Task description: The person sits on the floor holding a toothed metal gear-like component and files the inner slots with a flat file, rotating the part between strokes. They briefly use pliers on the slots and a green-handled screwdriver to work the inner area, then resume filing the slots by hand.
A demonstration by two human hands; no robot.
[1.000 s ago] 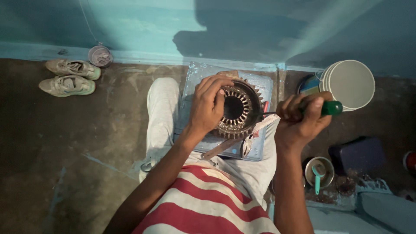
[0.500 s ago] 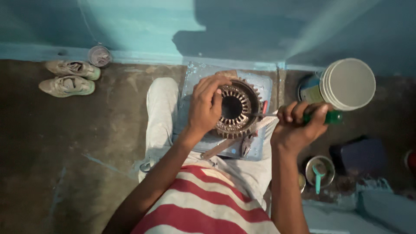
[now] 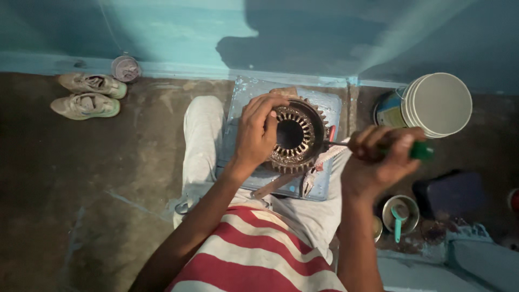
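Observation:
A round, dark metal motor stator (image 3: 299, 135) with slotted teeth lies on a pale blue board (image 3: 243, 103) across my lap. My left hand (image 3: 258, 132) grips its left rim and holds it steady. My right hand (image 3: 378, 159) is closed on a green-handled screwdriver (image 3: 420, 151), whose thin shaft points left and reaches the stator's right edge. A pair of pliers (image 3: 309, 181) and a wooden-handled tool (image 3: 273, 185) lie on the board just below the stator.
A stack of white buckets (image 3: 438, 104) stands at the right by the blue wall. A small tin with a teal scoop (image 3: 400, 215) and a dark box (image 3: 451, 194) sit lower right. Two shoes (image 3: 86, 94) and a small jar (image 3: 125, 67) lie far left on the floor.
My right hand with the screwdriver has dropped slightly and tilted, bringing the shaft tip to the stator's right edge. My left hand keeps its hold on the rim.

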